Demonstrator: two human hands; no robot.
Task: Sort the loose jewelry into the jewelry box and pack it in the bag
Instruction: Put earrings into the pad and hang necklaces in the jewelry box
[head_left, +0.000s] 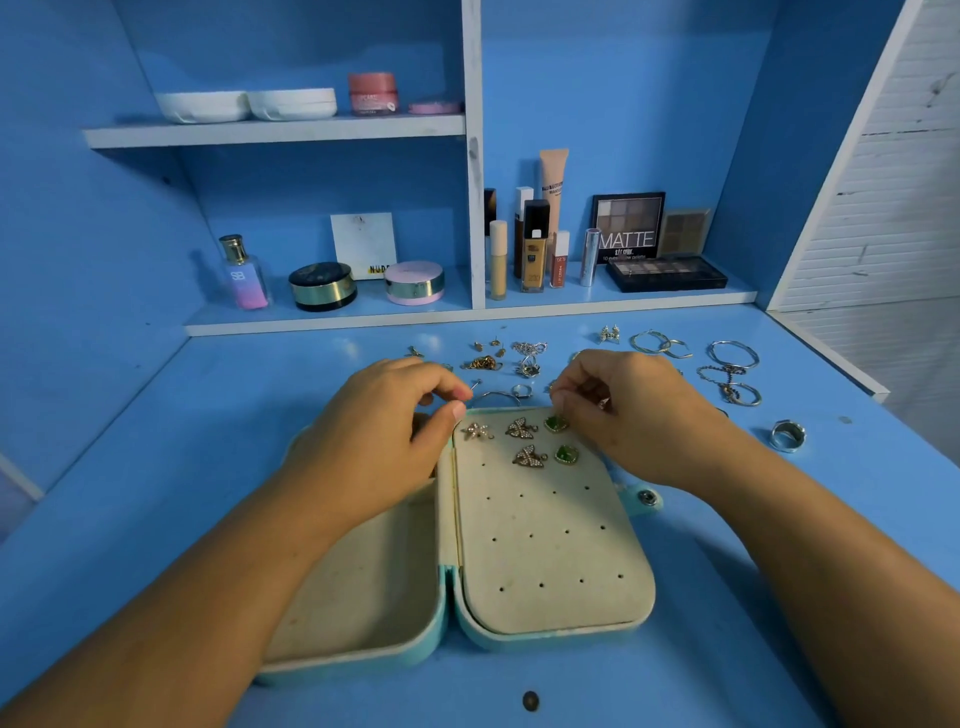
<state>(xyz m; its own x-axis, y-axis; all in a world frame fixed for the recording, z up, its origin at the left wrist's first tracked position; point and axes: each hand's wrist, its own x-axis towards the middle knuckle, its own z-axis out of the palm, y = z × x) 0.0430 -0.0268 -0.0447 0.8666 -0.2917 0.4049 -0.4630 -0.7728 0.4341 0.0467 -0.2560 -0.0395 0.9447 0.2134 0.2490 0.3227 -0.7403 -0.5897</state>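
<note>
Nearest me, the jewelry box (550, 561) lies open. My right hand (634, 410) pinches a green earring (556, 424) with curled fingertips. My left hand (384, 441) curls at the far edge, and I can't tell what it holds.

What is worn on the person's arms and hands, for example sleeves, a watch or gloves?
Both forearms are bare to the frame edge: no sleeves, watch or bracelet. The left hand and the right hand have no gloves. The left thumbnail is short and unpainted. A glint on the right hand may be a ring; too small to tell.
</note>
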